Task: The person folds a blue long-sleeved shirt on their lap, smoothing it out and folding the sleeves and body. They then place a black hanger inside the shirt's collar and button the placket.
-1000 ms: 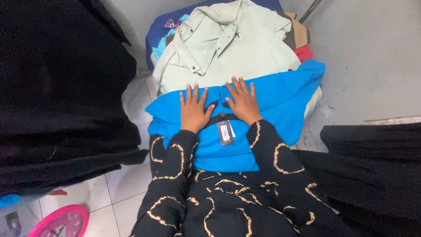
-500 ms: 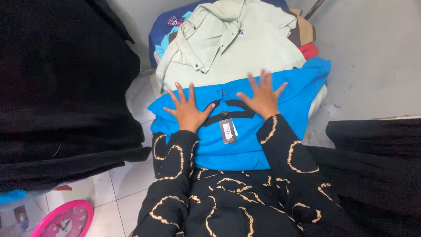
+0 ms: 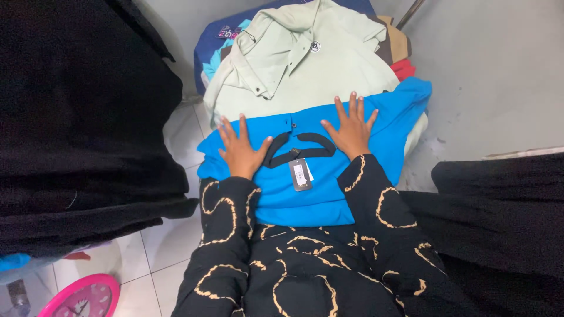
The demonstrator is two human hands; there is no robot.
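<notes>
Left hand point(image 3: 241, 149), flat with fingers spread, presses the blue shirt point(image 3: 329, 176) at 9 o'clock of its black collar point(image 3: 299, 148); right hand point(image 3: 351, 128), equally flat, lies at 2 o'clock. Both have slid apart since a second ago, suggesting smoothing; the shirt lies on the pale green shirt point(image 3: 305, 70).

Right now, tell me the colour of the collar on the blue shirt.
Black collar, seen in the head view.
</notes>
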